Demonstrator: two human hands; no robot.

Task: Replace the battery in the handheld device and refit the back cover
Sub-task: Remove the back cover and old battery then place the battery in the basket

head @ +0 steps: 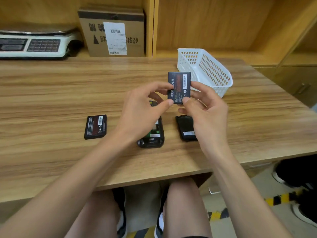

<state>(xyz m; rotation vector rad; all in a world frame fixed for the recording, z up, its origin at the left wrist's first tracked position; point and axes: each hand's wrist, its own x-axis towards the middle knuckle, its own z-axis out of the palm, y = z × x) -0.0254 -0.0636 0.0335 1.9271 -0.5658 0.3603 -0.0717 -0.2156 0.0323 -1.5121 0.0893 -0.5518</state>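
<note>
Wood-grain desk (51, 93) backed by shelving fills my view, with a white basket (205, 69) at about one o'clock, a cardboard box (111, 31) at twelve and a weighing scale (34, 43) at ten. I have one battery (179, 87) lifted upright at centre, label toward me, my left hand (142, 107) pinching its left edge and my right hand (204, 107) pinching its lower right corner; both are closed on it, I judge to read the label and find the contact end before seating it. Directly below, the handheld device (152, 133) lies face down with its bay open and apparently empty. Its back cover (185, 129) waits just beside it at three o'clock, within easy reach. A second battery (95, 126) lies well apart at nine o'clock, probably kept aside so the two cannot be confused
</note>
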